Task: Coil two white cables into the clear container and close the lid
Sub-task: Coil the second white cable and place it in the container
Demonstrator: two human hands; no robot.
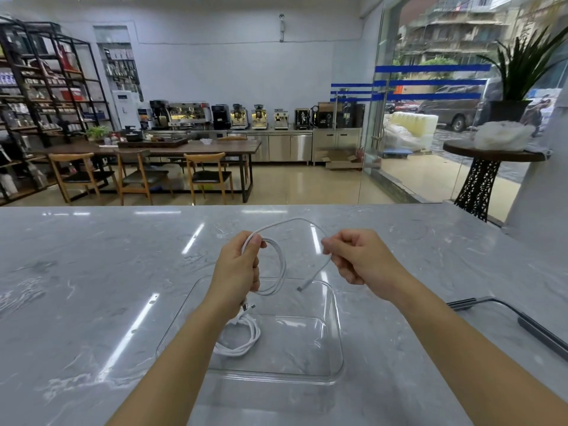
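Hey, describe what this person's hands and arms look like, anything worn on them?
Both are bare. The left hand and right hand carry no gloves, and no rings show on the fingers in view. Neither wrist shows a watch or bracelet. The forearms are uncovered down to the frame's bottom edge, no sleeve visible.

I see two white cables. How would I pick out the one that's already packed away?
On the grey marble counter, right before the person, sits a clear container. In its left half, beside the left forearm, lies the packed cable, a tight flat coil. The other cable hangs in loose loops above, gripped by the left hand and right hand.
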